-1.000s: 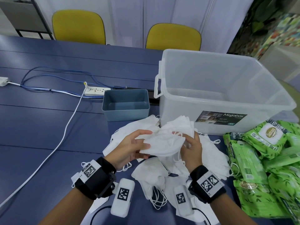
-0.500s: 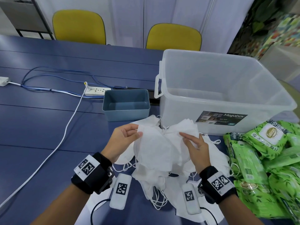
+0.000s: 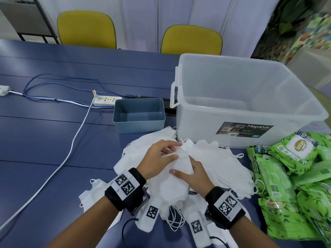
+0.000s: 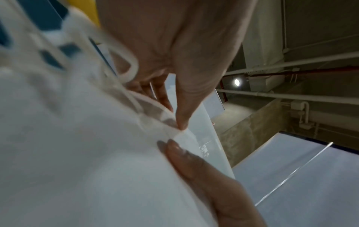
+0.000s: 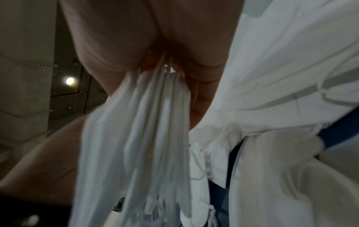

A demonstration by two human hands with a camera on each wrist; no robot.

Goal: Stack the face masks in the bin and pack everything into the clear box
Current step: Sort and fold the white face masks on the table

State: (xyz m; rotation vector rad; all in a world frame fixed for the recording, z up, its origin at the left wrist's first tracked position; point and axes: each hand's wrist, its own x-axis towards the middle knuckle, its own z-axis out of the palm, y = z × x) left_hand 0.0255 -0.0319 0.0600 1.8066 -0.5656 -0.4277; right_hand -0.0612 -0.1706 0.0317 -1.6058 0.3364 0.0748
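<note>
Two hands meet over a loose heap of white face masks (image 3: 220, 163) spread on the blue table (image 3: 44, 140), in front of the clear box (image 3: 250, 97). Right hand (image 3: 194, 174): fingers and thumb curled round a gathered stack of masks (image 3: 177, 178); the right wrist view shows the folded edges of this stack (image 5: 155, 122) fanning out from between thumb and fingers, ear loops hanging below. Left hand (image 3: 157, 158): thumb laid across the upper face of the same stack, fingertips pinching a mask edge at its far end; the left wrist view confirms the pinch, with the left fingertips (image 4: 182, 124) pressed on the fabric rim and a right-hand finger (image 4: 194, 162) lying along the mask surface (image 4: 77, 169). Small blue-grey bin (image 3: 138, 115): upright on the table just behind the heap and to the left of the clear box, holding no masks. Clear box: open-topped, labelled "Megabox", nothing visible inside. Green wet-wipe packs (image 3: 293, 174): piled to the right of the heap, in front of the clear box's right end. White power strip (image 3: 105, 101) with cables (image 3: 59, 169) lies behind the bin; two yellow chairs (image 3: 86, 29) stand at the far edge of the table.
</note>
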